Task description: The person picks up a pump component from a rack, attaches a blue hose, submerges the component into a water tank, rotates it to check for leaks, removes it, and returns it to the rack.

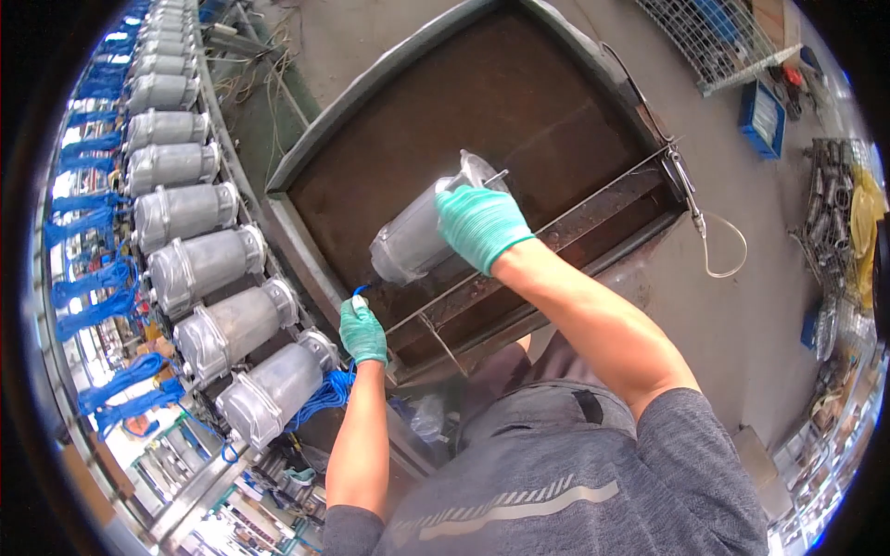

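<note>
My right hand, in a green knit glove, is closed on the flanged upper end of a grey cylindrical metal pump. The pump tilts over the tank, its lower end toward the left. My left hand, gloved the same way, is closed on a blue cable near the tank's left rim. A short piece of the cable sticks out above the fist. More blue cable hangs in a bundle below that hand, beside the nearest pump on the line.
Several similar grey pumps lie in a row on a conveyor at left, with coiled blue cables. A metal bar crosses the brown tank. An air-gun-like tool with a hose hangs at its right corner. A blue crate and metal parts stand right.
</note>
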Demonstrator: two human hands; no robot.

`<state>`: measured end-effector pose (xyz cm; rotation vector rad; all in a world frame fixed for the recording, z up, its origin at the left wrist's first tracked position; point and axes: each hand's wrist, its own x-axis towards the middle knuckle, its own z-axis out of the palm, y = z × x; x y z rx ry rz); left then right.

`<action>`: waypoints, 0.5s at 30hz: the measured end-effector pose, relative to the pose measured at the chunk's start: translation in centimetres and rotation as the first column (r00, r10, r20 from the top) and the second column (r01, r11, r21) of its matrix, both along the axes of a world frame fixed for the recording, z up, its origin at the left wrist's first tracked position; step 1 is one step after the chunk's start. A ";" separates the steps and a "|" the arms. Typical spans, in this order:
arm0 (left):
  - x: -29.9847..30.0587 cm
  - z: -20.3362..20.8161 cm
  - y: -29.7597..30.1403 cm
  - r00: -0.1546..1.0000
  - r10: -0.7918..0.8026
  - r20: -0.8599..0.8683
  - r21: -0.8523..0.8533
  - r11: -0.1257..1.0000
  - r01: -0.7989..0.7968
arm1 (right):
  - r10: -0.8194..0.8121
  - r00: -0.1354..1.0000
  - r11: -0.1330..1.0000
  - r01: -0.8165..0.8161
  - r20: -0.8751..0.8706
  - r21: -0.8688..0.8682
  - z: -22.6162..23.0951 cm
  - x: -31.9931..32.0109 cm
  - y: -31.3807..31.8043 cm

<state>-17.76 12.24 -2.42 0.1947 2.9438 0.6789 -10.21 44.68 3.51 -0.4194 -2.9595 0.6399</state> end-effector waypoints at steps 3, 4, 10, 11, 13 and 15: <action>-0.4 0.5 1.5 0.996 0.059 0.061 -0.279 0.960 -0.040 | -0.125 0.992 0.982 0.127 0.026 -0.138 -0.6 0.4 -0.6; -0.4 0.3 1.7 0.997 0.061 0.046 -0.265 0.963 -0.047 | -0.163 0.986 0.973 0.159 -0.014 -0.165 -1.2 0.5 -0.8; -0.5 0.0 1.6 0.994 0.078 0.079 -0.306 0.951 -0.050 | -0.235 0.971 0.942 0.241 0.051 -0.234 -3.7 1.2 -0.9; -0.6 -0.3 1.2 0.994 0.072 0.082 -0.307 0.951 -0.044 | -0.234 0.971 0.940 0.238 0.048 -0.244 -3.7 1.2 -0.7; -0.9 -0.5 1.0 0.995 0.053 0.087 -0.306 0.952 -0.024 | -0.231 0.969 0.923 0.248 0.091 -0.293 -4.1 1.3 -0.4; -1.3 -1.2 0.4 0.991 0.079 0.109 -0.277 0.960 -0.046 | -0.221 0.966 0.906 0.255 0.136 -0.338 -4.4 1.3 -0.2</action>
